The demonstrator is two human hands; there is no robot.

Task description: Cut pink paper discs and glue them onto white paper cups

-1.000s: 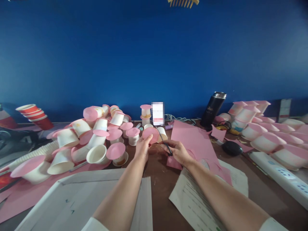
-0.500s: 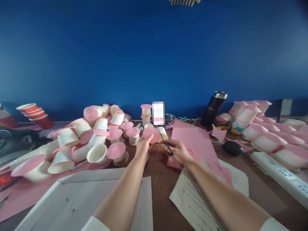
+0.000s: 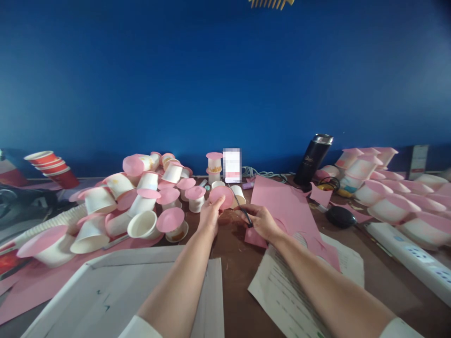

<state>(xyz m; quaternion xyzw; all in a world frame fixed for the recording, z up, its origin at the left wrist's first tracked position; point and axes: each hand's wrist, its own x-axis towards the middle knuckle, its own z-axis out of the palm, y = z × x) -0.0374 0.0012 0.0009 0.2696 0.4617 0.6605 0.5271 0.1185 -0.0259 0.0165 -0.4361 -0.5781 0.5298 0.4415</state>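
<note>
Pinches a pink paper disc [image 3: 222, 191] in the left hand [image 3: 209, 216], with thumb on its face, just left of the large pink sheet [image 3: 278, 197]. Grips dark-handled scissors [image 3: 249, 220] in the right hand [image 3: 262, 223], at the sheet's left edge, with blades beside the disc's right rim; cannot tell about contact between the two. Has white paper cups [image 3: 99, 201] with pink rounds [image 3: 169, 218] well left of the sheet, a black flask [image 3: 312, 162] behind its right side, and a white power strip [image 3: 391, 244] farther off to its right. Has a printed page [image 3: 275, 281] in front of it.
</note>
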